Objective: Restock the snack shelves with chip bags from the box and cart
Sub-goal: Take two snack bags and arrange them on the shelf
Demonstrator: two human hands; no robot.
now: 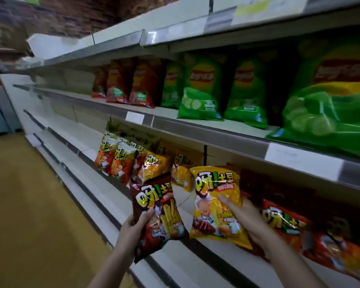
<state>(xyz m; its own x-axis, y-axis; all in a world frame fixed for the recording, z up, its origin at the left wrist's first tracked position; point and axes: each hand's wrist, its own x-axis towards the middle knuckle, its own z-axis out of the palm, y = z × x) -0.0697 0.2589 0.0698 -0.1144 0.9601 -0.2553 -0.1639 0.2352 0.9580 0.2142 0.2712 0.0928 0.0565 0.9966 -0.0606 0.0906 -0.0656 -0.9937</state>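
My left hand (133, 227) grips a dark brown chip bag (160, 215) by its left edge, held upright in front of the lower snack shelf (197, 258). My right hand (245, 219) holds a yellow chip bag (214, 202), thumb on its front, just to the right of the brown one. Behind them on that shelf stand orange-red bags (114, 161) and yellow bags (154, 167) of the same brand. More red bags (283, 221) lie to the right. No box or cart is in view.
The shelf above carries red chip bags (131, 84) and green chip bags (202, 88), with a large green bag (328, 100) at the right. The shelves at the left (56, 129) are bare. A tan floor aisle (29, 204) runs along the left.
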